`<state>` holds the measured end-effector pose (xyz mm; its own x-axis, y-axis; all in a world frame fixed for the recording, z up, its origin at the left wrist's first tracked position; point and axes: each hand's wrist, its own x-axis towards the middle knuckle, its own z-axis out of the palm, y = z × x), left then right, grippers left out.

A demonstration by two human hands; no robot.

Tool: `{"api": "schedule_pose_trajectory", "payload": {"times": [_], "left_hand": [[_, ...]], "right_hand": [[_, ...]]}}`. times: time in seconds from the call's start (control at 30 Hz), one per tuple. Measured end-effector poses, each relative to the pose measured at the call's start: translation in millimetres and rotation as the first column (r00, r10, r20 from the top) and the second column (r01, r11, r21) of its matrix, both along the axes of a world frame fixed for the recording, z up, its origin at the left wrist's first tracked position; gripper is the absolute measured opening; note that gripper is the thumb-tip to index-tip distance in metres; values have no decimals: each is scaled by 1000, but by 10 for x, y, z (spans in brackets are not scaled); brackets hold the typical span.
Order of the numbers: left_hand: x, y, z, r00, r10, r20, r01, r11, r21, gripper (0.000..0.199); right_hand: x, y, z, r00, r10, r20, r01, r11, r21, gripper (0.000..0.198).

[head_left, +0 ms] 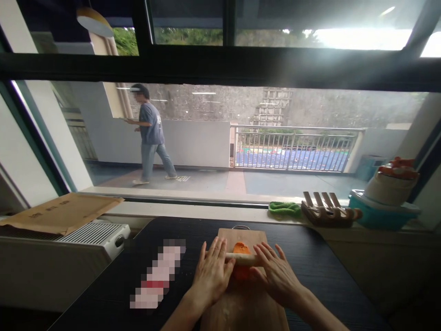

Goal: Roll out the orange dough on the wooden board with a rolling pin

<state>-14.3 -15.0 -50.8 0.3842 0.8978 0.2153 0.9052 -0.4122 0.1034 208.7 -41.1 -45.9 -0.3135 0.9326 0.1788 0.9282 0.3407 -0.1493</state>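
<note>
A dark worktop [334, 271] stands below a wide window [206, 69], beyond which a person [151, 124] walks along a passage near a metal railing [292, 149]. A green cloth [284, 209] and a teal box [379, 214] sit on the sill [206, 210]. On a wooden board [243, 305], a pale rolling pin [243, 259] lies crosswise over flat orange dough [241, 248] — between the left hand [213, 266] and right hand [275, 269]. Both hands rest palm-down on its ends — fingers extended, not clenched — with dough showing in front of and behind the pin.
</note>
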Motion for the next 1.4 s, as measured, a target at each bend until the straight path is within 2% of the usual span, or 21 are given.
{"api": "schedule_pose_trajectory", "payload": {"times": [0.13,0.2,0.37,0.57,0.77,0.97,1.17,1.33,1.4], "left_hand": [[-109,-143,-104,995,-102,-3,102,989,106,57],[-97,-107,-87,996,-88,2,88,990,113,57],[20,93,51,1000,-8,2,7,1000,29,56],[-109,-73,-111,996,-90,-3,90,991,104,58],[34,176,16,1000,-2,-2,2,997,73,57],[-46,60,-28,997,-71,-14,71,997,39,60],[78,291,79,1000,-10,-14,10,1000,14,58],[-1,180,67,998,-65,-26,65,998,-5,59],[2,201,48,998,-60,-26,60,998,-11,59]], "right_hand": [[80,-153,-126,990,139,-11,-139,990,16,62],[76,-115,-117,993,120,-14,-120,992,32,62],[9,84,-9,999,-18,-29,19,999,42,56],[75,-98,-117,989,149,0,-148,986,83,59],[16,161,-9,1000,-5,-29,7,999,47,57],[81,-27,-131,987,163,-9,-161,979,121,60],[36,195,27,1000,-16,-8,16,1000,9,55],[70,39,-49,991,131,-12,-130,991,35,60],[76,47,-55,992,127,-9,-126,991,40,60]]}}
